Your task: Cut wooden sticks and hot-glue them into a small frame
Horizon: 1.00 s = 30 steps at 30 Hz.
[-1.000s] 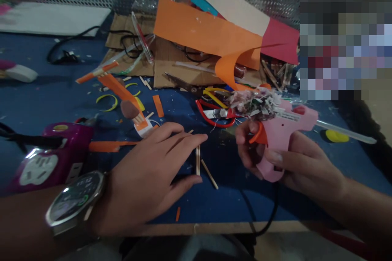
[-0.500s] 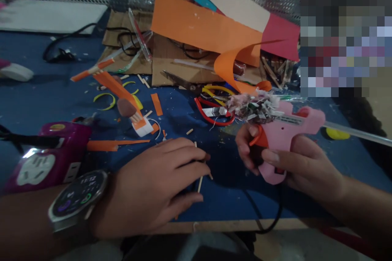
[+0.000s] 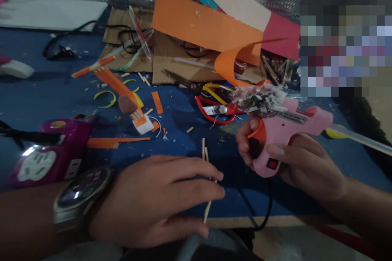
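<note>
My left hand [image 3: 159, 200], wearing a round watch [image 3: 84, 189], reaches over thin wooden sticks [image 3: 206, 151] near the table's front edge. Its fingers are stretched out across the sticks, and the thumb is apart, its tip by their lower end. Their middle part is hidden under the fingers. In my right hand [image 3: 306, 167] is a pink glue gun [image 3: 277, 138], pointing left, with fingers at its orange trigger [image 3: 257, 131]. Shredded, fluffy scraps [image 3: 259, 100] cover the nozzle. A clear glue stick [image 3: 364, 140] sticks out of its back.
An orange paper assembly [image 3: 118, 85] with a brown oval piece [image 3: 127, 105] stands left of centre. Red-handled pliers [image 3: 214, 110] lie ahead. A purple power strip [image 3: 58, 130] is at left. Orange paper [image 3: 202, 20] and cardboard [image 3: 171, 61] fill the back.
My left hand has moved right and toward the front edge, its thumb lower. Two stick ends now show above the fingers. The glue gun has shifted slightly right and tilted.
</note>
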{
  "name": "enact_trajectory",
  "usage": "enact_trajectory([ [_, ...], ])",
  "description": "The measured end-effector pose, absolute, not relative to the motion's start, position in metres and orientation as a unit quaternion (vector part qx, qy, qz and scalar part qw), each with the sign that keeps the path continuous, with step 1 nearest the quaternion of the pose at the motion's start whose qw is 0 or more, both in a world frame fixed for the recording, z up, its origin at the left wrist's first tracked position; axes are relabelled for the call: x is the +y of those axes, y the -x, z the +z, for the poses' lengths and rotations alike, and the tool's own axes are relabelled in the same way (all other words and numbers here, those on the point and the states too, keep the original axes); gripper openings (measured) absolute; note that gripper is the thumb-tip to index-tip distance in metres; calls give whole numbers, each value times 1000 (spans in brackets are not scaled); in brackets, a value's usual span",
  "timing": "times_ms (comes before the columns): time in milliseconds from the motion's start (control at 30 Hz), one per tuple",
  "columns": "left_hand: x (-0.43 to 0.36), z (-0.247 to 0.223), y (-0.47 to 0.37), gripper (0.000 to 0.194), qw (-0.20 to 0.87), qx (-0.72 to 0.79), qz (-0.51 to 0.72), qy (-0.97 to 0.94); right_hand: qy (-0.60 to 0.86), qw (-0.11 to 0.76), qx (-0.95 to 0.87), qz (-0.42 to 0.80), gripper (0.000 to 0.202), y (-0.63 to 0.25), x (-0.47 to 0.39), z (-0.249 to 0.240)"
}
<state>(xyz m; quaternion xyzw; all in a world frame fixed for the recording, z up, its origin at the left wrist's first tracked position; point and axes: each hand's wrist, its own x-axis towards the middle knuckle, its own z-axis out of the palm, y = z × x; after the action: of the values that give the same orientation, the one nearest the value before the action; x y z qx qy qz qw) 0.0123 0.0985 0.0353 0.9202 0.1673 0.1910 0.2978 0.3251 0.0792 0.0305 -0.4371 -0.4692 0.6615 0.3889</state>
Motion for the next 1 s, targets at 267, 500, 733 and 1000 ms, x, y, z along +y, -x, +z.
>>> enact_trajectory([
  [267, 104, 33, -11, 32, 218, 221, 214, -927, 428, 371, -472, 675, 30, -324, 80, 28],
  [500, 102, 31, -16, 38, 280, 153, 203, -926, 430, 387, -438, 688, 33, -324, 78, 28],
  [733, 109, 33, -15, 28, 155, 323, 224, -906, 421, 380, -450, 690, 42, -323, 78, 37],
  [1000, 110, 30, -12, 44, 132, 359, 186, -905, 402, 283, -417, 764, 35, -324, 79, 37],
])
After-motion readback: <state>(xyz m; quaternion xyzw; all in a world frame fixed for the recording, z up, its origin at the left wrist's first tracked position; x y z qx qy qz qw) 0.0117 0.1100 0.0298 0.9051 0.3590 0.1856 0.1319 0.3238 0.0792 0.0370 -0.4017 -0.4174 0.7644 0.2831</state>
